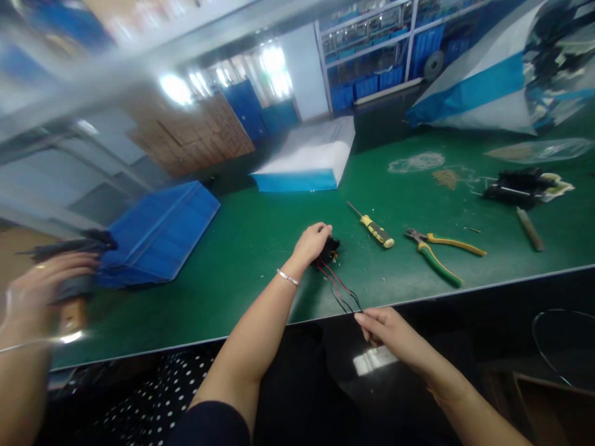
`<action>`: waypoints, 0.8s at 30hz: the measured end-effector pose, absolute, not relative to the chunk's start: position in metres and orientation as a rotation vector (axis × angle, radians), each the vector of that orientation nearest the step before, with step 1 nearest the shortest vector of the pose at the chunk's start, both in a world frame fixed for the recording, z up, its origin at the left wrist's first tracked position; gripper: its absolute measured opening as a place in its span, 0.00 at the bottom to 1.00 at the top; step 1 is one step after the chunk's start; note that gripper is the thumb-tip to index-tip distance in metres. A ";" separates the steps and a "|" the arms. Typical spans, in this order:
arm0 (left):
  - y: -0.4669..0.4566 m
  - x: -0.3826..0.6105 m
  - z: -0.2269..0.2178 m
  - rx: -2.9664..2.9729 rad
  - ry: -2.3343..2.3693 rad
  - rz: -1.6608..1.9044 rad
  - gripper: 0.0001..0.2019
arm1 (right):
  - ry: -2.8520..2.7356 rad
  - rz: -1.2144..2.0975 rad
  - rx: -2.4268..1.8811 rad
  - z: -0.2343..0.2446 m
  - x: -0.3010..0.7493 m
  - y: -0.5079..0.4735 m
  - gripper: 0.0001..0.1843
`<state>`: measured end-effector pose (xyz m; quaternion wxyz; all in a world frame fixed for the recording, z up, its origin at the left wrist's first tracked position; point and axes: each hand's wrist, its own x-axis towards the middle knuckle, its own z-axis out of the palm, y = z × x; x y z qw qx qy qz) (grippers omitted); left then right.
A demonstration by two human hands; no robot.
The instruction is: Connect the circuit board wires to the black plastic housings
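My left hand [312, 241] rests on a small black part [329, 249] lying on the green table [242, 248] and grips it. Red and black wires [338, 286] run from that part toward the table's front edge. My right hand [381, 325] pinches the free ends of those wires just past the edge. A bracelet sits on my left wrist.
A yellow-handled screwdriver [374, 228] and green-and-yellow pliers [439, 251] lie right of the part. A blue bin [158, 232] lies tipped at the left, where another person's hand [41, 285] holds dark material. A white-and-blue bag [309, 158] and black parts [520, 186] sit farther back.
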<state>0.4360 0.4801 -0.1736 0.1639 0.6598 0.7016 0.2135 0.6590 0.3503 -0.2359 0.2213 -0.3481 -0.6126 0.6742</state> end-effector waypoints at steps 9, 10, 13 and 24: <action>0.487 0.438 -0.175 1.930 1.971 0.557 0.18 | -1.709 1.372 -0.526 -0.178 0.637 0.366 0.22; 0.487 0.440 -0.174 1.936 1.980 0.540 0.18 | -1.697 1.422 -0.441 -0.174 0.632 0.371 0.23; 0.486 0.448 -0.169 1.950 2.030 0.487 0.17 | -1.464 1.590 -0.303 -0.166 0.619 0.384 0.25; 0.475 0.459 -0.162 2.125 2.104 0.349 0.17 | -1.094 1.662 -0.475 -0.189 0.618 0.367 0.29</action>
